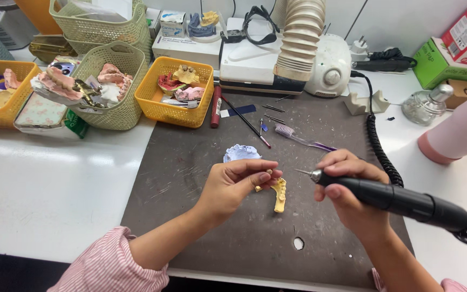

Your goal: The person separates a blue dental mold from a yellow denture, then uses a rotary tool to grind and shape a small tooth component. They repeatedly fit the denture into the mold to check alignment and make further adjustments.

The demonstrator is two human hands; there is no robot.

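Observation:
My left hand (239,181) pinches a small yellow dental piece (269,174) between thumb and fingertips above the dark work mat (190,178). A yellow plaster dental cast (280,194) lies on the mat just under that hand. My right hand (347,189) grips a black rotary handpiece (401,201); its thin metal bur (301,172) points left, a short gap from the held piece. A blue-white plaster cast (240,153) rests on the mat behind my left hand.
Yellow baskets (174,111) and green baskets (109,108) of dental casts stand at the back left. A ribbed suction hose (298,38), a white motor unit (328,67), a toothbrush (304,139), loose burs, a red pen and a coiled black cord (377,146) are nearby. A pink sleeve (460,130) reaches in at right.

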